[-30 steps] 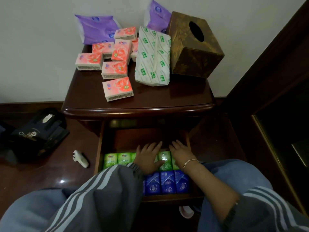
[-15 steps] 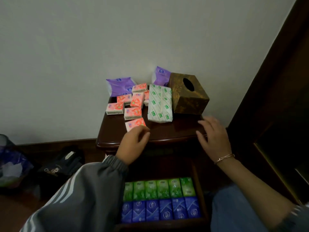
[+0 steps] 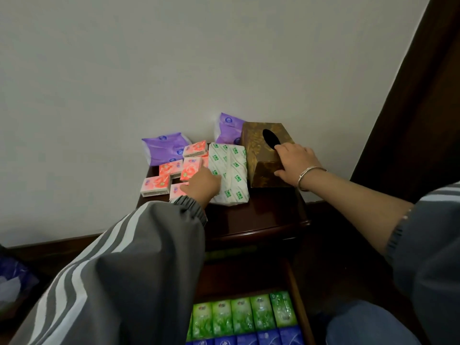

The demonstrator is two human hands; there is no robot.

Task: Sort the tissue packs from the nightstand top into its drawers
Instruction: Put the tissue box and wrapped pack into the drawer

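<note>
The left hand (image 3: 204, 183) lies over the near pink tissue packs (image 3: 155, 183) on the left of the table (image 3: 261, 215); whether it pinches one I cannot tell. The right hand (image 3: 296, 158) grips the brown tissue box (image 3: 258, 150) at its near right corner, thumb on the near face. A white-and-green pack (image 3: 231, 175) lies between them, touching the box. The table's near strip is bare up to its edge. Below, the open drawer (image 3: 297, 295) holds green packs (image 3: 241, 317) and blue packs (image 3: 268, 338) in rows.

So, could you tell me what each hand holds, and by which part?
The right hand grips the brown tissue box by its near top edge. The left hand touches a pink pack; grip unclear.
</note>
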